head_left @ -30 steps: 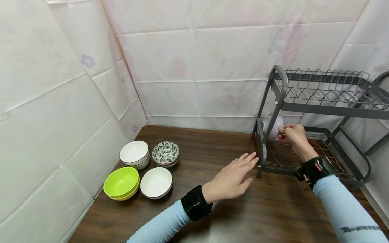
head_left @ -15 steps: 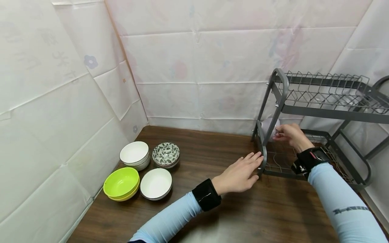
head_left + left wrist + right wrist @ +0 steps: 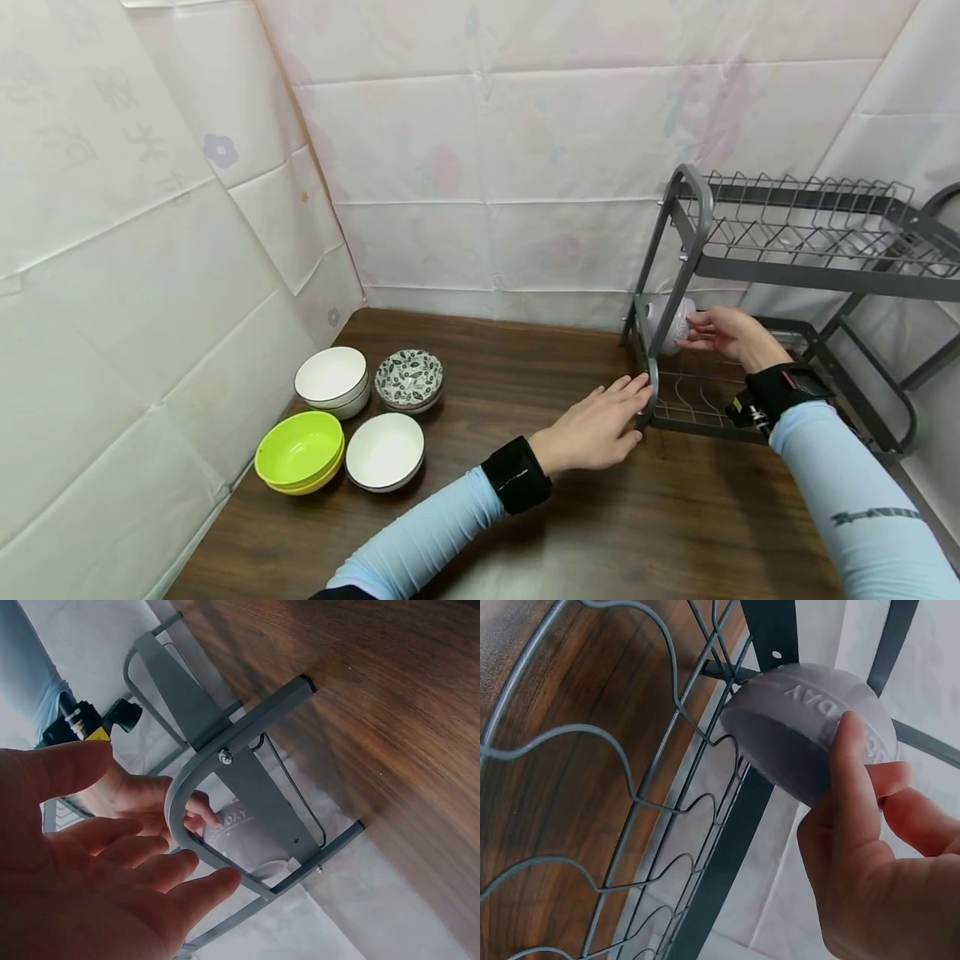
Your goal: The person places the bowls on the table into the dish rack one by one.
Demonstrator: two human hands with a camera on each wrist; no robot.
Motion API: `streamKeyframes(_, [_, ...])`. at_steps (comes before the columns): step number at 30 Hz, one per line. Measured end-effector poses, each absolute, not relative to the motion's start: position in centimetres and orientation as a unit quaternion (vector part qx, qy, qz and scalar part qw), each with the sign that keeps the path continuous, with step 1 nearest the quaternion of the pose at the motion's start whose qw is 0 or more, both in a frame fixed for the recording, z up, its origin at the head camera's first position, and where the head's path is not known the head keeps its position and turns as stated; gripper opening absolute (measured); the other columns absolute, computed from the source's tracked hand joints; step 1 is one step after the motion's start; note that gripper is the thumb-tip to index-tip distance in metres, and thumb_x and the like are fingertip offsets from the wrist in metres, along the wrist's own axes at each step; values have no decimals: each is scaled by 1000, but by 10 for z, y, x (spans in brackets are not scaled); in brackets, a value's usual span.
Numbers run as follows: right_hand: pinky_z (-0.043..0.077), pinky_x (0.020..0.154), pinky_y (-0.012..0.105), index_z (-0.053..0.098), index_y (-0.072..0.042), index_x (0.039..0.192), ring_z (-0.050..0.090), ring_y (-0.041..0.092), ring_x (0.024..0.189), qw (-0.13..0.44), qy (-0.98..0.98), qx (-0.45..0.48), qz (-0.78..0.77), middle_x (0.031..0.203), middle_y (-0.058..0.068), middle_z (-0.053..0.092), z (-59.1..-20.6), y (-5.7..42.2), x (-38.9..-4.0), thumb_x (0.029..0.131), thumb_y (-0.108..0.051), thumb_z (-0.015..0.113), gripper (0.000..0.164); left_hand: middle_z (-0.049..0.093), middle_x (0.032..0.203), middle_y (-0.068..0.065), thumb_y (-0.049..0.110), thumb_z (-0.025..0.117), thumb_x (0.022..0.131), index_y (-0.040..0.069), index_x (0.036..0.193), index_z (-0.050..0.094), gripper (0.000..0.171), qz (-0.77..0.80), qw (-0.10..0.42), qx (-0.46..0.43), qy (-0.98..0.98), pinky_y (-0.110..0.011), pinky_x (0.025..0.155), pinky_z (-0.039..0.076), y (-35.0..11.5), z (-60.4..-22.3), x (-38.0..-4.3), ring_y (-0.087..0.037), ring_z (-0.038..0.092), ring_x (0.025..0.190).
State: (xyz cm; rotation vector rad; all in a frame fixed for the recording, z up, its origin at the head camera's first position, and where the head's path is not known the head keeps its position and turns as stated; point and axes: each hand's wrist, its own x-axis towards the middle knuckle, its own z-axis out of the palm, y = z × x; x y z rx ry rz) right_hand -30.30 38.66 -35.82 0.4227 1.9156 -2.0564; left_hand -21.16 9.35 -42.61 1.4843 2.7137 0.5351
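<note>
A pale lilac bowl (image 3: 821, 697) with raised lettering stands tipped on its side in the left end of the dish rack's lower tier. My right hand (image 3: 727, 333) holds it by the side near the rim; one finger lies along its outer wall in the right wrist view. My left hand (image 3: 596, 425) is palm down, fingers extended, its fingertips at the front left leg of the grey dish rack (image 3: 817, 271). Part of the bowl is hidden behind that leg in the head view.
On the left of the wooden table (image 3: 517, 367) stand stacked green and yellow bowls (image 3: 300, 450), stacked white bowls (image 3: 330, 375), leaf-patterned bowls (image 3: 408, 379) and another white bowl (image 3: 385, 450). White sheets (image 3: 480, 167) hang behind. The rack's wire upper tier overhangs the right hand.
My left hand has moved right to the rack's leg. My right hand has brought the bowl against the rack's left end, and its fingers now look straighter.
</note>
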Motion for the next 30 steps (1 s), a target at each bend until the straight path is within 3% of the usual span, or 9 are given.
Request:
streamKeyframes(4, [60, 89, 40, 59, 0, 98, 63, 13, 71, 122, 699, 130, -693, 86, 8, 56, -361, 382, -300, 109, 1, 46, 17, 17, 174, -1, 27, 57, 109, 15, 167, 30, 65, 170, 5, 475, 864, -44, 123, 28, 95, -426, -211, -18, 18, 158])
streamKeyframes(9, [62, 82, 39, 56, 7, 107, 67, 11, 69, 90, 747, 121, -647, 81, 6, 61, -363, 375, -296, 108, -1, 50, 9, 17, 174, -1, 28, 56, 109, 15, 167, 30, 65, 165, 3, 478, 863, -44, 123, 28, 97, -424, -210, -20, 20, 158])
streamKeyframes(17, [63, 74, 40, 53, 16, 124, 71, 13, 69, 40, 818, 114, -562, 83, 8, 65, -367, 365, -294, 106, -6, 54, 29, 20, 173, -1, 27, 58, 109, 15, 167, 31, 65, 168, 5, 476, 863, -45, 122, 29, 97, -426, -210, -21, 21, 158])
streamKeyframes(24, [64, 72, 45, 52, 14, 127, 69, 15, 70, 8, 859, 108, -501, 93, 12, 67, -368, 363, -291, 103, -8, 63, 34, 20, 173, 0, 28, 57, 109, 14, 166, 32, 64, 165, 10, 474, 865, -45, 123, 28, 97, -430, -211, -17, 18, 158])
streamKeyframes(30, [63, 63, 39, 54, 13, 128, 68, 19, 72, -32, 899, 98, -425, 101, 23, 64, -362, 355, -280, 103, -16, 64, 40, 21, 173, -2, 27, 58, 109, 14, 167, 31, 65, 159, 3, 475, 866, -45, 123, 28, 97, -429, -212, -20, 21, 158])
